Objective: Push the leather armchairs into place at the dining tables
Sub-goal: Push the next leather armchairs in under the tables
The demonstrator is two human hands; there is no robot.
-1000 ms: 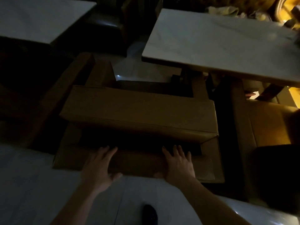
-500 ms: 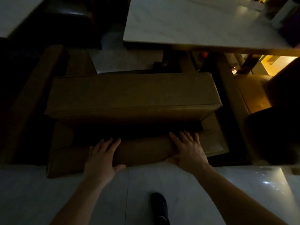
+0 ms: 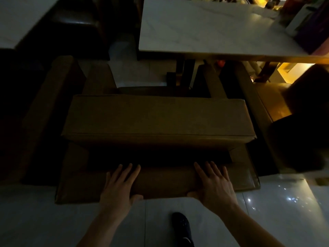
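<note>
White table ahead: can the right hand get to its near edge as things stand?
Probably not. The right hand lies flat on the armchair's back rail, and the whole chair sits between it and the white table.

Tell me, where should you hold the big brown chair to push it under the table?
Probably the armchair by its low back edge, from behind. That edge is wide and flat, facing the person; the left hand and right hand rest spread there, so the push goes straight toward the white table.
</note>
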